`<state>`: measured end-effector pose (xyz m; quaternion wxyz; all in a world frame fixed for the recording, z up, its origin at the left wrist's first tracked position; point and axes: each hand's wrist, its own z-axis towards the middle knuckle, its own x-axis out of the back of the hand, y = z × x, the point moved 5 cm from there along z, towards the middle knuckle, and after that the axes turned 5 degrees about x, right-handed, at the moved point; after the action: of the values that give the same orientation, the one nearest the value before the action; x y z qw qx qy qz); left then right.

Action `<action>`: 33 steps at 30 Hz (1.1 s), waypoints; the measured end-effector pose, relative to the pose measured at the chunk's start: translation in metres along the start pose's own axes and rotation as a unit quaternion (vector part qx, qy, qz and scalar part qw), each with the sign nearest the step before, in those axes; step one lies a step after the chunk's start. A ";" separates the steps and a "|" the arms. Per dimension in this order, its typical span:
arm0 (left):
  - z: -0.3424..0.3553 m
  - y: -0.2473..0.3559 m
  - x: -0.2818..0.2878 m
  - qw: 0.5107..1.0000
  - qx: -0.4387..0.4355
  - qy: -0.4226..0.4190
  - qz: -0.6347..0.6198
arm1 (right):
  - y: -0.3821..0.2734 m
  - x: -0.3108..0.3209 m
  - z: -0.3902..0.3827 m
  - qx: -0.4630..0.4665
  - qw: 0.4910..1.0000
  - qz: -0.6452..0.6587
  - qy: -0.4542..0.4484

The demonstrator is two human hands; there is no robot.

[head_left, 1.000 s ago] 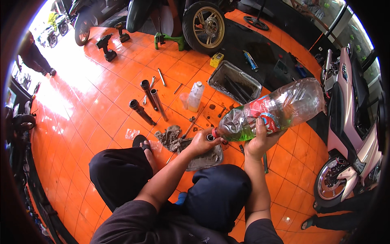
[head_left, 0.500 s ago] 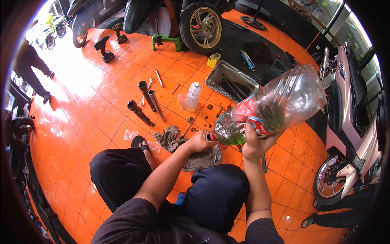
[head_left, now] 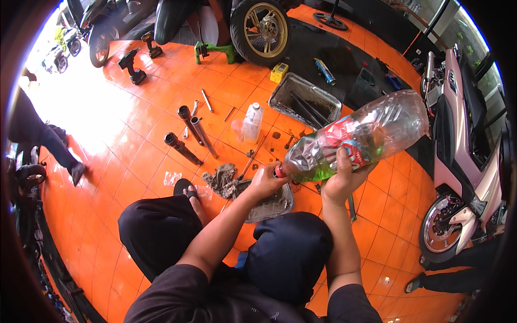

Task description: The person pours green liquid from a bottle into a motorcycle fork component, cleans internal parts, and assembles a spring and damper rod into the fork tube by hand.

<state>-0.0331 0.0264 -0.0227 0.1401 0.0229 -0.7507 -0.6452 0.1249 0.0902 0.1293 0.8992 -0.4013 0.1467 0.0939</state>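
Transparent bottle point(head_left: 363, 137) with green liquid point(head_left: 322, 174), tilted above the orange tiled floor point(head_left: 89, 226) between 2 and 3 o'clock of centre, its red-ended neck point(head_left: 280, 170) toward 8 o'clock. Right grip point(head_left: 344, 180): clamped on the bottle's body. Left grip point(head_left: 264, 182): curled at the neck; exact hold cannot be told. Grey tray point(head_left: 273, 208) at its 6 o'clock, rag point(head_left: 222, 181) at 9.

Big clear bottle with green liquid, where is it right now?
In the head view, the bottle is right of centre, tilted in the right hand, its narrow end at the left hand.
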 end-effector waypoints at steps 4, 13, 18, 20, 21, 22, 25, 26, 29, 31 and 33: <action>0.002 -0.024 -0.003 0.995 0.072 -0.028 0.065 | 0.018 0.017 0.000 -0.051 0.997 0.029 0.048; -0.004 -0.144 -0.010 0.979 0.182 -0.029 0.082 | 0.072 0.044 -0.023 -0.165 0.977 0.048 0.124; 0.000 -0.108 -0.011 0.980 0.180 -0.028 -0.076 | 0.085 0.049 -0.033 -0.181 0.972 0.030 0.144; 0.003 -0.081 -0.009 0.984 0.157 -0.015 -0.087 | 0.087 0.052 -0.034 -0.167 0.976 0.020 0.141; 0.003 -0.065 -0.006 0.985 0.144 -0.008 -0.092 | 0.087 0.053 -0.034 -0.158 0.978 0.020 0.135; 0.001 -0.052 -0.003 0.986 0.142 -0.004 -0.087 | 0.086 0.053 -0.032 -0.148 0.980 0.020 0.129; 0.000 -0.045 -0.003 0.980 0.144 -0.011 -0.134 | 0.072 0.046 -0.027 -0.140 0.983 0.034 0.111; 0.003 -0.060 -0.005 0.986 0.153 -0.025 -0.055 | 0.071 0.046 -0.029 -0.133 0.985 0.028 0.104; 0.012 -0.129 -0.001 0.969 0.160 -0.063 0.179 | 0.066 0.039 -0.029 -0.110 0.990 0.009 0.083; 0.009 -0.151 0.001 0.977 0.115 -0.050 0.174 | 0.062 0.036 -0.027 -0.102 0.993 -0.006 0.053; 0.012 -0.169 0.001 0.958 0.156 -0.078 0.229 | 0.053 0.027 -0.026 -0.107 0.992 0.033 0.055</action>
<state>-0.0621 0.0096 -0.1889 0.2197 -0.1789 -0.8359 -0.4702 0.1306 0.1077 0.0668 0.8380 -0.4950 0.1978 0.1164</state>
